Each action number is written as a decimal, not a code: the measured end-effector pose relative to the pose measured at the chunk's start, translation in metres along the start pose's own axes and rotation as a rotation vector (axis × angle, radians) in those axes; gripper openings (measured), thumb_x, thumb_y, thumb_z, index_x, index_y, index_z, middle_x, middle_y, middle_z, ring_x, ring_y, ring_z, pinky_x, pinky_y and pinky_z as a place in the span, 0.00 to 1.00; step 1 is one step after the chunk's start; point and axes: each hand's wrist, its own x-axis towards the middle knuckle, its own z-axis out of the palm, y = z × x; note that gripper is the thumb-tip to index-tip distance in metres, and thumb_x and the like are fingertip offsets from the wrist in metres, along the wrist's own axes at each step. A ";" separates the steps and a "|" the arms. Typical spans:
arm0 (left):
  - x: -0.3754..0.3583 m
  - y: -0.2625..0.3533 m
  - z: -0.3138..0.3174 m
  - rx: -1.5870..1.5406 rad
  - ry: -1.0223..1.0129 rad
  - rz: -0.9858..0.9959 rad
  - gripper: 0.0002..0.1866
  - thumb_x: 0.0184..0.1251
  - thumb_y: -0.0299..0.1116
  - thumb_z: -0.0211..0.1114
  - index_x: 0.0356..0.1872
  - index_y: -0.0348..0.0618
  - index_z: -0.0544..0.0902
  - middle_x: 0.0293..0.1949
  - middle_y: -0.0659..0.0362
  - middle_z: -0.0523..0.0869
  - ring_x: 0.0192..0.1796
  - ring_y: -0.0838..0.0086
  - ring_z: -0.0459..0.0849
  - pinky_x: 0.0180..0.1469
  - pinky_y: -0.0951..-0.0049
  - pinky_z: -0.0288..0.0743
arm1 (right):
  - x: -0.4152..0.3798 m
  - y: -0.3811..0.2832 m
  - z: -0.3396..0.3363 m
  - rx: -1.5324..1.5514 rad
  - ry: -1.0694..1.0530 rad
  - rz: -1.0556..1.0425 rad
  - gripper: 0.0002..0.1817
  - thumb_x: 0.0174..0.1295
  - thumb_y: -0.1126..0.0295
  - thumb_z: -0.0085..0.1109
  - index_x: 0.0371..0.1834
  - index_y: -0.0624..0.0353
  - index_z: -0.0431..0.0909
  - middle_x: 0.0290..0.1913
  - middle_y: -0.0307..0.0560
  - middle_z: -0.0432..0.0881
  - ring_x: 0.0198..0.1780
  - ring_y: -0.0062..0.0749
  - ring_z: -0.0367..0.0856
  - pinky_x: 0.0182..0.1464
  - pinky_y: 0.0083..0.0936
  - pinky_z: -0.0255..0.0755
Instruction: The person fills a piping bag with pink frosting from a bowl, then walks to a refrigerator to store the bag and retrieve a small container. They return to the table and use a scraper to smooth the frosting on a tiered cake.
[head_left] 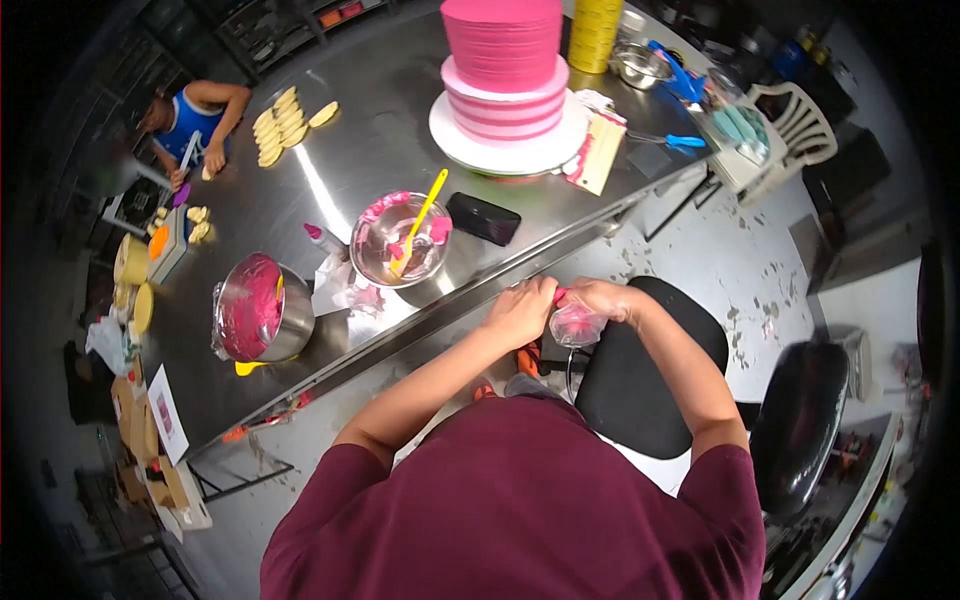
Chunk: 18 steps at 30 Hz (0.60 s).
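Observation:
In front of my body, past the table's front edge, my left hand (522, 312) and my right hand (603, 298) meet at a clear plastic piping bag (577, 325) with pink filling. The fingers of both hands close round its pink upper part, and the rest hangs below my right hand. On the steel table, a metal bowl (372, 246) smeared with pink cream holds a yellow spatula (427, 212). A black phone or case (484, 219) lies beside that bowl. Further back, a tall pink layered cake (503, 105) stands on a white round board (450, 140).
A larger mixing bowl (297, 318) with pink cream stands on the table (340, 160) at left. At the far left a person (200, 120) handles food near sliced pieces (281, 125). A black chair seat (650, 370) is right of my legs; blue-handled tools (684, 141) lie at the back right.

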 end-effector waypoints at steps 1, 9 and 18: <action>0.001 -0.003 0.001 0.031 0.062 0.004 0.13 0.53 0.30 0.51 0.39 0.36 0.65 0.34 0.44 0.75 0.38 0.53 0.76 0.37 0.61 0.71 | -0.001 -0.007 0.002 0.159 -0.058 0.004 0.16 0.58 0.62 0.42 0.28 0.65 0.75 0.24 0.49 0.78 0.26 0.31 0.77 0.30 0.24 0.72; -0.006 -0.026 -0.003 -0.077 0.261 -0.017 0.22 0.43 0.31 0.58 0.43 0.41 0.66 0.32 0.49 0.72 0.35 0.56 0.77 0.31 0.64 0.72 | 0.031 -0.008 0.019 0.821 -0.471 -0.059 0.38 0.53 0.38 0.33 0.38 0.69 0.73 0.38 0.63 0.76 0.38 0.48 0.77 0.42 0.36 0.72; -0.022 -0.061 -0.016 -0.320 -0.275 -0.303 0.15 0.58 0.40 0.49 0.43 0.44 0.72 0.36 0.47 0.78 0.40 0.53 0.76 0.40 0.58 0.69 | 0.033 -0.042 0.014 -0.187 -0.030 -0.679 0.23 0.58 0.54 0.41 0.46 0.61 0.72 0.44 0.50 0.76 0.38 0.36 0.78 0.43 0.26 0.71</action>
